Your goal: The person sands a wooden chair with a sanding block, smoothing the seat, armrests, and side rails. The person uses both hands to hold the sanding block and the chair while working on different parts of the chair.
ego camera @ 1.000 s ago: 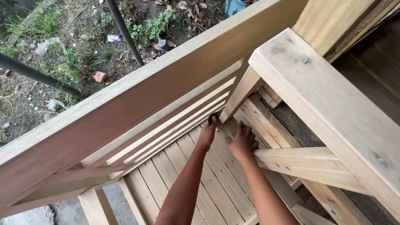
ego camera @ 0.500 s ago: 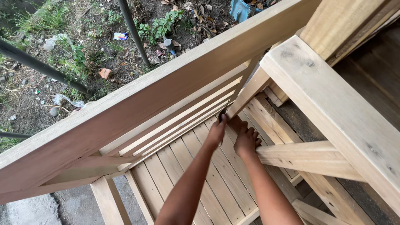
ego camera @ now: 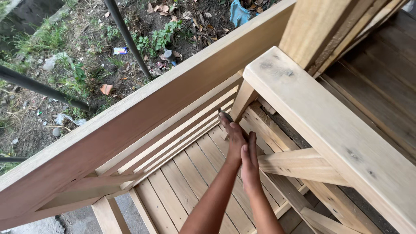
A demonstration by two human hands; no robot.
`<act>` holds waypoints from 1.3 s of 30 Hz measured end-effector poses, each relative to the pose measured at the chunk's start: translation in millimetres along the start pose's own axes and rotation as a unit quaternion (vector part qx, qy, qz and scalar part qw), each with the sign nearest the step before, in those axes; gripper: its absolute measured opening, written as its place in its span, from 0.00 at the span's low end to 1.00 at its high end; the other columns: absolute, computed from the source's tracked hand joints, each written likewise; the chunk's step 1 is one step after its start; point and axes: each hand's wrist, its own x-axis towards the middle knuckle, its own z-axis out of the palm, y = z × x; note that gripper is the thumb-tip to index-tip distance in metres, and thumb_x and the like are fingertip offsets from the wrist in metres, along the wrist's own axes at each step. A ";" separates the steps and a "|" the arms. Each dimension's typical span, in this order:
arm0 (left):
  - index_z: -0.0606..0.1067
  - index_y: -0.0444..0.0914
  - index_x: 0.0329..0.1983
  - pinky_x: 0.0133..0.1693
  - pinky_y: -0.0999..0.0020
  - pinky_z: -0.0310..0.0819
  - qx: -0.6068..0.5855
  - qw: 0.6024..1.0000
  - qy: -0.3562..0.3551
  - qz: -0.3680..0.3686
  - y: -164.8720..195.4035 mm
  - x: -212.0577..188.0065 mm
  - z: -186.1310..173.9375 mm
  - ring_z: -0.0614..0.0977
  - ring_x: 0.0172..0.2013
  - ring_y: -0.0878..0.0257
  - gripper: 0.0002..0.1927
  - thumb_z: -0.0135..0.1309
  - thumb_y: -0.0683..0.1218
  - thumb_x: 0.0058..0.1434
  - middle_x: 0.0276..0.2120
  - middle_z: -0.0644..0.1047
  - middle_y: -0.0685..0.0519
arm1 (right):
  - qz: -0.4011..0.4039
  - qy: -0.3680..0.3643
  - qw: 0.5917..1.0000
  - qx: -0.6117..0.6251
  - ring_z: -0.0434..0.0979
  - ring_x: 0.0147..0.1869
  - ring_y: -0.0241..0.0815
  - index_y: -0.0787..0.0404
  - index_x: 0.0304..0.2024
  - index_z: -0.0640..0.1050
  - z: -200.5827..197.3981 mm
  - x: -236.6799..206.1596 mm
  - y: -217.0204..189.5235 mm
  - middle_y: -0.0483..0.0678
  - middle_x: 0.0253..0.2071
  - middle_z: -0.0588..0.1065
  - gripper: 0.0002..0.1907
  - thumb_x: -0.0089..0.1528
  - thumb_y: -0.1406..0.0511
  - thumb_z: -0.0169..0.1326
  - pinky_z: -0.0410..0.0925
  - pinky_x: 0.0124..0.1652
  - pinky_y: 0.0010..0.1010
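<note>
— Where are the hands?
— Side by side, touching. The left hand point(ego camera: 234, 139) grips a dark tool point(ego camera: 225, 115) against the post point(ego camera: 241, 100); the right hand point(ego camera: 250, 161) lies flat, fingers straight.

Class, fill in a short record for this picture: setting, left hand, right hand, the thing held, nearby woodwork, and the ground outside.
Setting: raised wooden deck seen from above, plank floor
Left hand: reaches to the corner by the slatted rail, closed on a small dark tool
Small dark tool: only its tip shows; kind unclear
Right hand: flat, fingers straight, pressed beside the left wrist
Woodwork: wide top rail, horizontal slats, thick beam, diagonal brace
Ground outside: soil, weeds, litter, dark poles
</note>
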 end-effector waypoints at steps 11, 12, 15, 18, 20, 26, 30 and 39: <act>0.53 0.48 0.79 0.60 0.47 0.70 0.036 0.977 0.067 -0.198 83.6 -1.1 -11.3 0.74 0.58 0.47 0.41 0.46 0.39 0.61 0.65 0.71 0.38 | 0.013 -0.081 0.988 -0.128 0.73 0.71 0.48 0.65 0.63 0.74 -85.2 -62.8 -6.3 0.57 0.69 0.71 0.28 0.68 0.53 0.48 0.71 0.63 0.39; 0.53 0.48 0.80 0.58 0.48 0.74 0.012 0.978 0.044 -0.204 92.5 -5.8 -18.4 0.78 0.55 0.47 0.42 0.40 0.35 0.60 0.63 0.73 0.36 | 0.000 -0.018 0.993 -0.115 0.76 0.67 0.48 0.66 0.62 0.75 -90.9 -78.1 -11.4 0.59 0.64 0.74 0.25 0.69 0.57 0.48 0.73 0.63 0.37; 0.47 0.49 0.83 0.60 0.38 0.64 -0.042 0.892 0.060 -0.446 127.0 -33.2 -27.6 0.70 0.60 0.29 0.41 0.31 0.33 0.66 0.67 0.69 0.31 | -0.077 0.129 0.984 -0.099 0.82 0.58 0.47 0.68 0.58 0.76 -94.0 -107.9 -41.1 0.61 0.54 0.79 0.17 0.71 0.64 0.49 0.75 0.60 0.33; 0.40 0.40 0.81 0.73 0.51 0.41 0.005 0.990 0.137 -0.038 161.7 -48.6 -10.3 0.50 0.76 0.46 0.48 0.32 0.27 0.56 0.78 0.49 0.37 | -0.246 0.192 0.942 -0.125 0.76 0.57 0.44 0.69 0.58 0.68 -89.1 -124.2 -83.3 0.57 0.55 0.73 0.16 0.71 0.66 0.50 0.72 0.59 0.33; 0.34 0.36 0.81 0.76 0.50 0.32 -0.013 0.978 0.123 0.169 176.2 -42.7 8.7 0.38 0.80 0.42 0.52 0.35 0.29 0.52 0.80 0.34 0.33 | -0.395 0.203 0.887 -0.125 0.71 0.64 0.43 0.71 0.62 0.60 -88.3 -118.8 -107.5 0.55 0.61 0.65 0.22 0.74 0.63 0.51 0.68 0.65 0.34; 0.38 0.39 0.81 0.77 0.40 0.31 0.228 0.893 0.163 0.353 170.7 10.9 40.7 0.42 0.78 0.33 0.52 0.51 0.40 0.58 0.79 0.40 0.35 | -0.223 0.175 0.957 -0.065 0.71 0.52 0.45 0.72 0.56 0.68 -102.5 -88.5 -132.8 0.54 0.50 0.73 0.24 0.73 0.55 0.49 0.66 0.56 0.36; 0.41 0.35 0.81 0.76 0.37 0.32 0.262 0.893 0.133 0.340 159.6 21.4 30.9 0.41 0.78 0.31 0.48 0.50 0.42 0.60 0.79 0.40 0.32 | -0.276 0.179 0.937 -0.119 0.74 0.51 0.45 0.72 0.55 0.71 -102.5 -74.1 -127.3 0.53 0.49 0.76 0.29 0.72 0.50 0.47 0.67 0.56 0.36; 0.63 0.34 0.73 0.74 0.34 0.32 0.399 0.833 0.044 0.381 133.6 26.1 -4.4 0.47 0.76 0.36 0.39 0.54 0.48 0.57 0.75 0.54 0.39 | -0.284 0.181 0.935 -0.108 0.73 0.56 0.45 0.73 0.57 0.70 -109.5 -72.2 -106.0 0.55 0.52 0.75 0.32 0.72 0.48 0.47 0.65 0.59 0.37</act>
